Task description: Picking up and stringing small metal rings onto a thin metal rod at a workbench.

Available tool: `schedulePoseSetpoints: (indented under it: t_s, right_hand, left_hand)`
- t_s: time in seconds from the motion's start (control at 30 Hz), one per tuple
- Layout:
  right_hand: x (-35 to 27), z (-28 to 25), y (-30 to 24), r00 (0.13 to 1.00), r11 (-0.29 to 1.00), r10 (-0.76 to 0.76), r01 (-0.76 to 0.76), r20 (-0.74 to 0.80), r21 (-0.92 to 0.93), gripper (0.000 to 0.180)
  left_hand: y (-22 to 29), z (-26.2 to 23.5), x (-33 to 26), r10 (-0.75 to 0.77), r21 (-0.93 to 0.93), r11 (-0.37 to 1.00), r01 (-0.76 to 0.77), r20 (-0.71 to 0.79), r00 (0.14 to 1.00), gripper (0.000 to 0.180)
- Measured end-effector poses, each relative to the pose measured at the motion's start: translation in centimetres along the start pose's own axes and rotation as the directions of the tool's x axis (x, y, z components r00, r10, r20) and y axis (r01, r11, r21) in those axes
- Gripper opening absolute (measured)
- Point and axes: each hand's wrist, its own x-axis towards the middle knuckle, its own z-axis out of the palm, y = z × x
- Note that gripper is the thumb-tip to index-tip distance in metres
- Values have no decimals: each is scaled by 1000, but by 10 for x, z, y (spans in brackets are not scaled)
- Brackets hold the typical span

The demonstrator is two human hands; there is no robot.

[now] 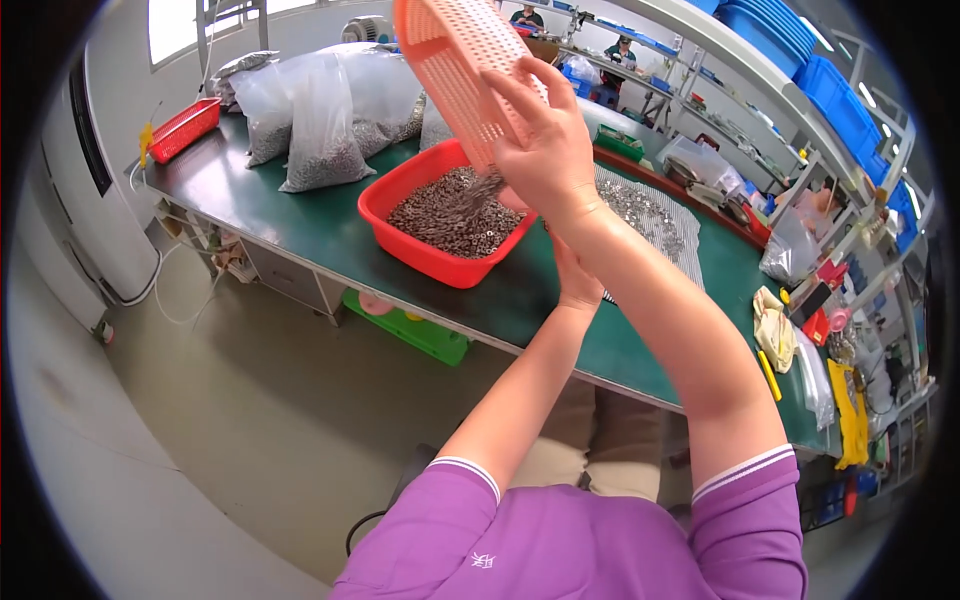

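Note:
A pink perforated plastic basket (455,75) is tipped steeply, its low end over a red plastic basin (440,268). From that end small metal nuts (478,200) pour in a blurred stream onto the heap of similar nuts (430,212) in the basin. My right hand (548,140) is closed on the basket's side, fingers bent over its edge. Lower down, my left hand (572,268) is near the basket's low end and the basin's right rim. My right wrist covers most of it, so its grip is hidden.
Clear bags of metal parts (325,150) stand left on the green table (290,215). A striped cloth (685,240) with scattered metal pieces lies right of the basin. A small red basket (185,130) sits at the far-left corner; shelving (800,170) rises at right.

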Motion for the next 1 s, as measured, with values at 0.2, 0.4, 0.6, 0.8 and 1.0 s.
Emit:
schedulePoseSetpoints:
  t_s: [0.2,0.4,0.6,0.8,1.0]
  right_hand:
    - [10,-4,-15,971,970,-237,235,-36,-65,62]
    - [-1,-104,64,965,993,-51,77,-259,92,64]
    - [-93,-311,75,745,504,667,-451,0,736,61]
    - [-225,-497,1,428,202,891,-674,152,711,62]
    - [-347,-669,-73,-57,-193,907,-937,417,292,57]
  left_hand:
    - [-11,-22,14,170,309,934,-181,60,984,76]
    - [10,24,0,140,322,939,-124,-29,990,79]
    - [5,6,-2,165,520,843,-140,-3,986,59]
    - [1,1,-5,129,636,756,-154,87,988,52]
    - [-7,11,-15,147,890,423,-172,120,982,44]
